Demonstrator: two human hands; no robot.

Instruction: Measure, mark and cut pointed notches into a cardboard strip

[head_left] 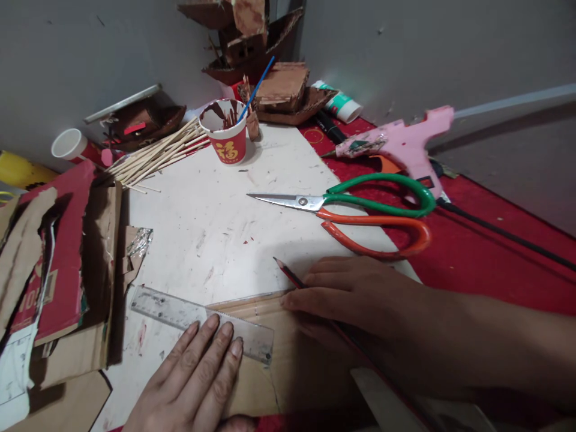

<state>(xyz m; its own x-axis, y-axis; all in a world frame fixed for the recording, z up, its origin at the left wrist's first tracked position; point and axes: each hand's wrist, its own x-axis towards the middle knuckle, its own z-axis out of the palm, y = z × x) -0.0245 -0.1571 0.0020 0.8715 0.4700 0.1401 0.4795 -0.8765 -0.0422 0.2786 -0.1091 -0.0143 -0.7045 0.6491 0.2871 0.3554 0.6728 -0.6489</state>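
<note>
A clear ruler (171,310) lies slanted across the white board (180,240) and the upper left part of a piece of brown cardboard (252,384). My left hand (193,378) rests on it, fingers stretched out and fingertips on the ruler. A dark pencil with red stripes (292,276) sits in my right hand (351,294), between thumb and fingers, its tip pointing up and left above the board. That hand lies over the right part of the cardboard. A thin curved line shows on the cardboard just below the ruler's right end.
Scissors with green and orange handles (310,203) lie beyond my right hand, near a pink glue gun (414,138). A red paper cup (231,144), wooden sticks (157,150) and brown model boats (288,90) stand at the back. Cardboard scraps (67,240) pile up at left.
</note>
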